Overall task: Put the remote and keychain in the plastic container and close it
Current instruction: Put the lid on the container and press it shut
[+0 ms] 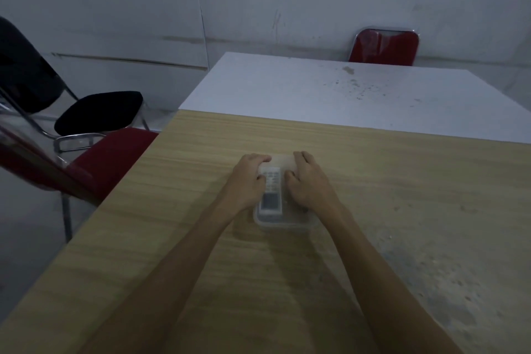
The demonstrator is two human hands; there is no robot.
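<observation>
We see both hands resting on a clear plastic container (283,220) that sits on the wooden bench (402,210), roughly in the middle of its width. The left hand (249,178) lies on the container's left side with its fingers curled down over the far left corner, and the right hand (309,181) mirrors it on the right side, fingers bent over the far right corner; both press on the translucent lid (283,162) rather than closing around anything. Through the lid, between the two hands, we can make out the white remote (270,195) lying lengthwise inside the container, its display end nearer to us and its buttons farther away. We cannot make out the keychain. Whether the lid is fully seated we cannot tell. A white table (316,89) adjoins the bench's far edge, with a red chair (385,47) behind it, and a black chair (97,112) and another red chair (112,158) stand to the left.
</observation>
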